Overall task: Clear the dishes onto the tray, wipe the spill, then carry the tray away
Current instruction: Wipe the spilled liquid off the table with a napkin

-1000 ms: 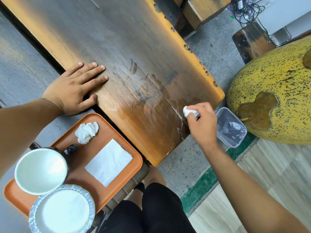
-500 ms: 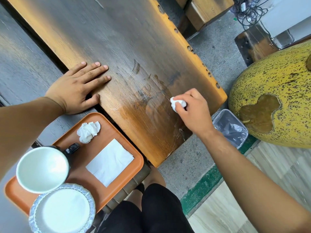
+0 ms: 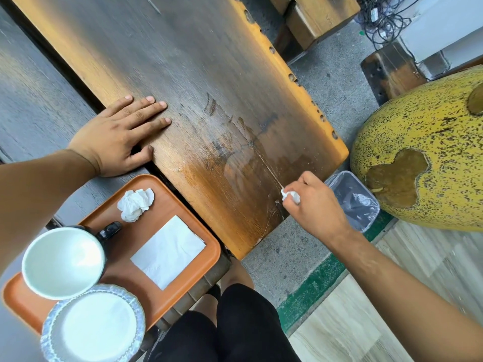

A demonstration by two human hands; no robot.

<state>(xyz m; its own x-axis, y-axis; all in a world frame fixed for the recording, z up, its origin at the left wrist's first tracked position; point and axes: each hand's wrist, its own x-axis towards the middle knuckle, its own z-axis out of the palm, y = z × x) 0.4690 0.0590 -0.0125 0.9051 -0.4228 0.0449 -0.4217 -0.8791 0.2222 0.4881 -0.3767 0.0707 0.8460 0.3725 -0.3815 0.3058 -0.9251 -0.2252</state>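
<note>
Tissue wad (image 3: 290, 195) sits pinched in my right hand (image 3: 317, 205), pressed at the wooden table (image 3: 198, 82) edge beside the wet smear (image 3: 243, 163). My left hand (image 3: 119, 137) lies flat and spread, holding nothing. On the orange tray (image 3: 183, 205): white mug (image 3: 62, 262), plate (image 3: 94, 325), folded napkin (image 3: 168, 252), crumpled tissue (image 3: 136, 203). No writing is readable anywhere.

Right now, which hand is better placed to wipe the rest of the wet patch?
Right. The right hand already grips the tissue beside the wet patch; the left hand lies flat and empty.
</note>
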